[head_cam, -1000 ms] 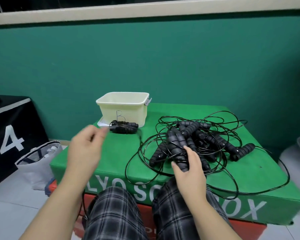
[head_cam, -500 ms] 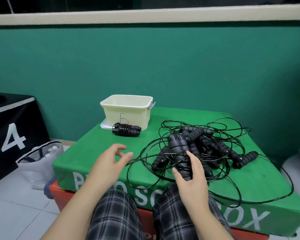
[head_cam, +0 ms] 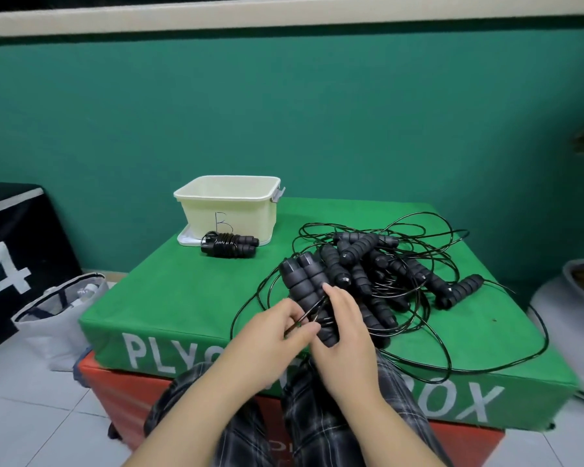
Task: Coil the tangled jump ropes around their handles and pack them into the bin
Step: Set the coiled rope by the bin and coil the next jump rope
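Observation:
A tangle of black jump ropes [head_cam: 388, 264] with ribbed foam handles lies on the right half of the green plyo box [head_cam: 182, 291]. My right hand [head_cam: 344, 328] grips a pair of black handles [head_cam: 304, 284] held together, tips pointing away from me. My left hand [head_cam: 280, 328] pinches the thin black cord beside the lower end of those handles. One coiled jump rope [head_cam: 228, 245] lies in front of the cream bin [head_cam: 230, 203], which stands on its lid at the box's back left.
Loose cord loops [head_cam: 520, 345] trail over the box's front right edge. A grey and white bag [head_cam: 58, 311] sits on the floor at left beside a black box marked 4 [head_cam: 11, 261]. A grey rounded object [head_cam: 573, 318] stands at right. My checked trousers are below.
My left hand came down from near the coiled rope and over to the right, and now pinches the cord by the handles. My right hand kept hold of the handle pair.

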